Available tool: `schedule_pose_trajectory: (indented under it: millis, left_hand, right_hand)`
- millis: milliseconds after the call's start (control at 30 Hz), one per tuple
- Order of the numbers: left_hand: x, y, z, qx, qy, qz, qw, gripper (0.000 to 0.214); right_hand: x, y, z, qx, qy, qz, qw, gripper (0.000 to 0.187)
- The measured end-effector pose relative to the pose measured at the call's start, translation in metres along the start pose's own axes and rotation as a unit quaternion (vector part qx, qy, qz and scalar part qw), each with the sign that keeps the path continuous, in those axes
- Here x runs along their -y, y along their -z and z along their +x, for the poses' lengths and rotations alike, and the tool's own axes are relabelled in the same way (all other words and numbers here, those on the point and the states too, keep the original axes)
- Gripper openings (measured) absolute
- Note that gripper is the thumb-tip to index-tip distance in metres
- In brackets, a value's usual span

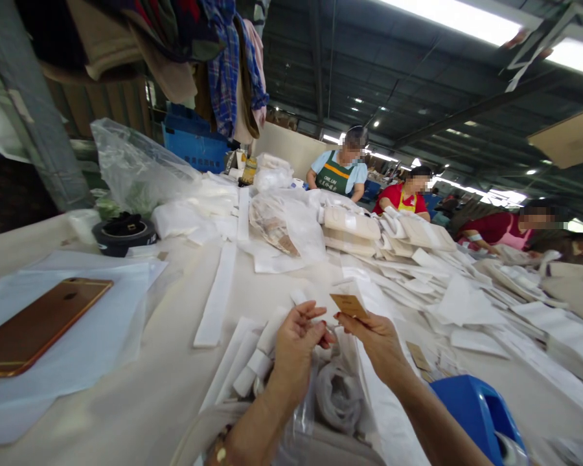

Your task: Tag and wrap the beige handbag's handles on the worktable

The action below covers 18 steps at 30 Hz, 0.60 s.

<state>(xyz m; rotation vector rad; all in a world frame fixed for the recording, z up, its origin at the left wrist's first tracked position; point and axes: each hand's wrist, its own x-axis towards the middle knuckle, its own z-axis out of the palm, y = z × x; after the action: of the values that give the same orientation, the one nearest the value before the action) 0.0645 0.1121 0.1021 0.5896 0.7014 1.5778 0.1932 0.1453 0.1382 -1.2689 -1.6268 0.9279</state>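
Observation:
In my right hand (376,336) a small brown cardboard tag (350,305) is pinched between thumb and fingers, tilted up above the table. Just to its left is my left hand (301,336), its fingers curled in and the thumb pressed toward them. Whatever may be between those fingertips is too small to make out. Below the hands lie rolled and folded white strips (260,362) and a coil of clear plastic (339,395). More brown tags (418,357) rest on the table by my right forearm.
A blue tape dispenser (471,414) stands at the lower right. On white sheets at the left lies a gold phone (43,323), with a black round object (124,234) behind it. Stacked beige pieces (352,223) and plastic bags cover the far side, where several people work.

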Motion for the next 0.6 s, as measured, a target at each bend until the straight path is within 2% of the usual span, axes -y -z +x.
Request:
schedule_pose_trajectory:
  millis: [67, 100, 167, 200, 233, 267, 367, 500, 600]
  left_hand:
    - [0.007, 0.002, -0.002, 0.041, -0.078, 0.167, 0.982, 0.018]
    - [0.011, 0.003, -0.003, 0.071, -0.142, 0.264, 0.951, 0.015]
    - [0.017, 0.006, -0.005, 0.109, -0.267, 0.441, 0.850, 0.025]
    - [0.020, 0.007, -0.006, 0.111, -0.306, 0.507, 0.798, 0.030]
    - [0.023, 0.007, -0.006, 0.107, -0.323, 0.557, 0.757, 0.034]
    - [0.025, 0.008, -0.007, 0.098, -0.326, 0.594, 0.729, 0.036]
    - [0.029, 0.007, -0.006, 0.074, -0.322, 0.649, 0.686, 0.030]
    - [0.029, 0.006, -0.006, 0.068, -0.318, 0.679, 0.658, 0.027]
    - [0.030, 0.008, -0.006, 0.076, -0.318, 0.688, 0.648, 0.028]
  right_hand:
    - [-0.006, 0.001, 0.003, -0.020, -0.007, 0.008, 1.000, 0.026]
    - [-0.007, 0.002, 0.003, -0.023, -0.008, 0.009, 1.000, 0.026]
    - [-0.003, 0.001, 0.002, -0.026, -0.005, 0.014, 1.000, 0.025]
    - [0.001, 0.000, 0.000, -0.024, 0.004, 0.007, 1.000, 0.023]
    - [0.005, -0.001, -0.002, -0.023, 0.019, -0.008, 1.000, 0.021]
    - [0.010, -0.003, -0.004, -0.022, 0.039, -0.027, 0.999, 0.020]
    - [0.019, -0.007, -0.006, -0.043, 0.077, -0.082, 0.993, 0.021]
    - [0.004, -0.006, 0.008, -0.093, -0.013, -0.066, 0.993, 0.033]
    - [-0.011, 0.005, 0.022, -0.091, -0.081, -0.074, 0.990, 0.045]
